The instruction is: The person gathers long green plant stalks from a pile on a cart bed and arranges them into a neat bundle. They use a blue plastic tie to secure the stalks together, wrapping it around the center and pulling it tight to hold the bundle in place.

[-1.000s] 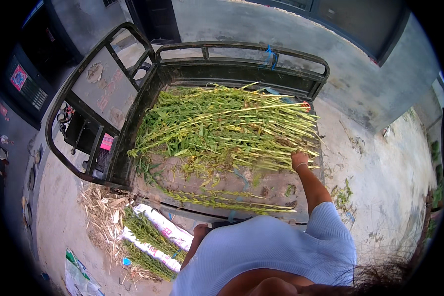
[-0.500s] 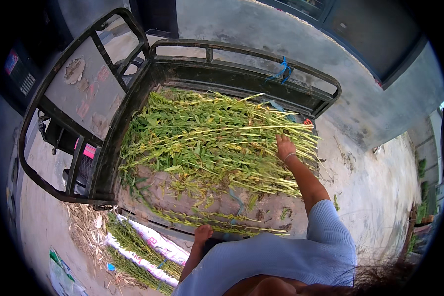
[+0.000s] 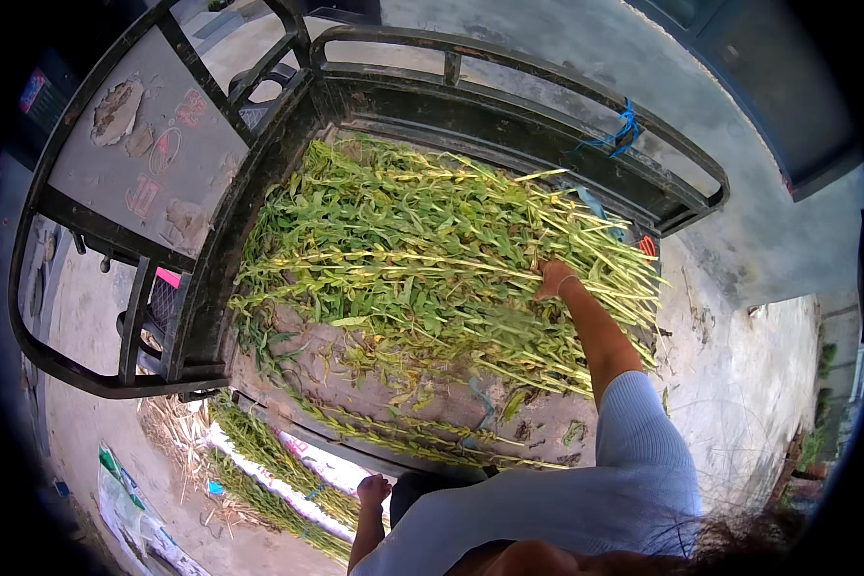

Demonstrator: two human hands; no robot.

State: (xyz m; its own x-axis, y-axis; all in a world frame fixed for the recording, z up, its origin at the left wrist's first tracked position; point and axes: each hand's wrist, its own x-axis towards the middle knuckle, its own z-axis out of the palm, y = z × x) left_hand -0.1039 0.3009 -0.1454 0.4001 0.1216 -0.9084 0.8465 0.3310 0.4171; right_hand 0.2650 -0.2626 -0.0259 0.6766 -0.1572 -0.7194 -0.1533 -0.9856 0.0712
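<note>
A thick layer of cut green leafy stalks (image 3: 403, 221) covers the cargo bed, leafy tops toward the left and bare pale ends toward the right. My right hand (image 3: 552, 278), a thin bracelet at its wrist, is down among the stalks near their bare ends. Its fingers are curled round some stalks, partly hidden by them. My left hand (image 3: 373, 492) hangs by the bed's near side, closed in a fist with nothing visible in it. A few separate stalks (image 3: 394, 430) lie along the near edge of the bed.
A dark metal rail (image 3: 509, 50) with a blue tie (image 3: 628, 130) runs along the far side. At the left stands a framed panel (image 3: 154, 144). On the ground below, more green stalks (image 3: 269, 451) lie on white sacking (image 3: 250, 470), beside dry husks (image 3: 168, 437).
My right hand has gone from lying over the stalks to curling in among them, slightly farther left along them. My left hand has dropped lower beside the bed. The view has shifted.
</note>
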